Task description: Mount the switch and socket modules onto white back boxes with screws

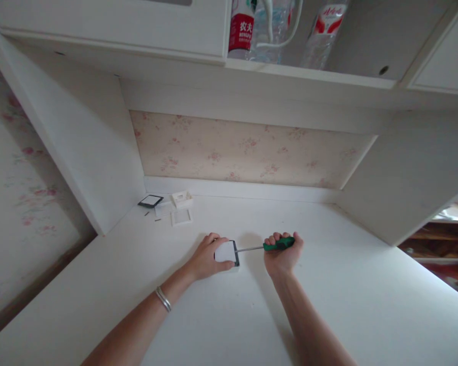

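Observation:
My left hand (209, 256) is closed around a small white wall switch (224, 251) with a dark frame, thumb on the near side and fingers on the far side. The switch rests on the white desk. My right hand (282, 256) grips the green handle of a screwdriver (278, 244). Its metal shaft lies level and points left, the tip meeting the right edge of the switch's dark frame. Whether the tip sits in a slot there I cannot tell.
At the back left of the desk (320, 315) lie a dark-framed plate (150, 201), a white box-like housing (182, 199), a white frame (181, 217) and two small screws (147, 213). A shelf overhead holds plastic bottles (324, 35). Side panels (400, 173) bound the desk.

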`<state>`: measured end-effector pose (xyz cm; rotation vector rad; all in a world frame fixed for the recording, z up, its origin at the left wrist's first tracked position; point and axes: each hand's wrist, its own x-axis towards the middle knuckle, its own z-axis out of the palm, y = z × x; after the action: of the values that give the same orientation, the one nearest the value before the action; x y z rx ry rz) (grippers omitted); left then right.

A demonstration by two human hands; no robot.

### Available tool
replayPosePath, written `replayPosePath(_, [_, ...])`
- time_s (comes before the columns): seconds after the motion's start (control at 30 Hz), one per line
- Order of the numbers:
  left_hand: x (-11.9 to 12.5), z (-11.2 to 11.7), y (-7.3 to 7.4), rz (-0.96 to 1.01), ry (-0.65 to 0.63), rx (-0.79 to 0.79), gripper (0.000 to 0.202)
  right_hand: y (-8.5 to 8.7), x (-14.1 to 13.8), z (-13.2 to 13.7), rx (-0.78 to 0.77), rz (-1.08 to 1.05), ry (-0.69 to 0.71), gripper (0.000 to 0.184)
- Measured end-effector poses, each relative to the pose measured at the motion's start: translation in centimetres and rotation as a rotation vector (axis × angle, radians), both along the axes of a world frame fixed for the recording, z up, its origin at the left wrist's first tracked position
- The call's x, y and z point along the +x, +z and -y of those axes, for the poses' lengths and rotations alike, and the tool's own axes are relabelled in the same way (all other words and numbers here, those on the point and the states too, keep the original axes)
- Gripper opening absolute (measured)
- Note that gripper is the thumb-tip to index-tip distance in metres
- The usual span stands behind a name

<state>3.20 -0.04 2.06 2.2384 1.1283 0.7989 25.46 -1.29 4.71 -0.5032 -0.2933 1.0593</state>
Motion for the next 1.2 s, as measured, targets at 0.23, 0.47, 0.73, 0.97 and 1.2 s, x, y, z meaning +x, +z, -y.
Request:
replayPosePath(0.23, [0.0, -0.2, -0.2, -0.012, -0.007, 0.011, 0.063, -0.9, 0.4, 0.3, -0.060, -0.074, -0.021, 0.027])
replayPosePath(0.47, [-0.1, -0.3, -0.3, -0.010, -0.008, 0.023, 0.064, -2.1, 0.5, -0.2, -0.126, -0.026, -0.052, 0.029])
replayPosePath(0.73, [-0.3, -0.4, -0.3, -0.001, -0.021, 0.033, 0.063, -2.9, 0.7, -0.5, -0.188, 0.011, -0.065, 0.028])
replayPosePath(0.97, [-0.5, -0.2, -0.5, -0.005, 0.014, 0.049, 0.059, -3.1, 0.3, -0.8, -0.322, 0.070, -0.186, 0.024])
replayPosePath(1.2, [-0.8, 0.2, 0.7, -0.039, -0.011, 0.040, 0.052, -0.3, -1.0, 0.4, -0.286, 0.310, -0.243, 0.029])
